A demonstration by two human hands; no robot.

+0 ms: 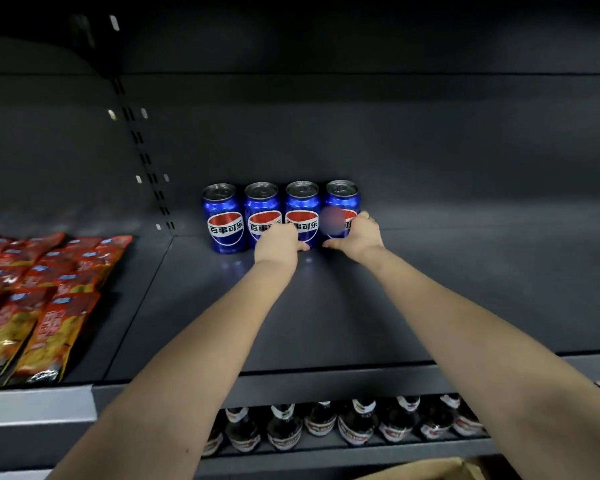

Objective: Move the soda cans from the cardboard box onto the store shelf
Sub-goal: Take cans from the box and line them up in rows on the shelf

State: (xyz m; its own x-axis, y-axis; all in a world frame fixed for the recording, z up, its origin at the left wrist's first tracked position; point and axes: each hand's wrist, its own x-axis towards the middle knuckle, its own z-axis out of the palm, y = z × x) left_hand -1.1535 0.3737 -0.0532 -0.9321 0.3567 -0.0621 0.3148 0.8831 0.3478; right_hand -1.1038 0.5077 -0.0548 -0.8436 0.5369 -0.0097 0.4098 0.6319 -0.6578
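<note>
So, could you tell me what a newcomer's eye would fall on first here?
Four blue soda cans stand in a row at the back of the dark shelf. The right grip holds the rightmost can; the left grip is at the middle cans. Red snack packets lie far left.

A dark grey metal shelf point(465, 289) fills the view, its flat board running back to a plain grey back panel point(361, 133) at twelve o'clock. At ten o'clock a slotted upright point(142, 157) divides this bay from the next one. In that bay, at eight o'clock, red and orange snack packets point(42, 299) lie flat in overlapping rows above a pale front rail point(35, 403). At six o'clock, on the tier below, dark bottles point(354, 424) with white-and-red labels stand in a row. The light is dim, with a faint sheen on the board.
</note>
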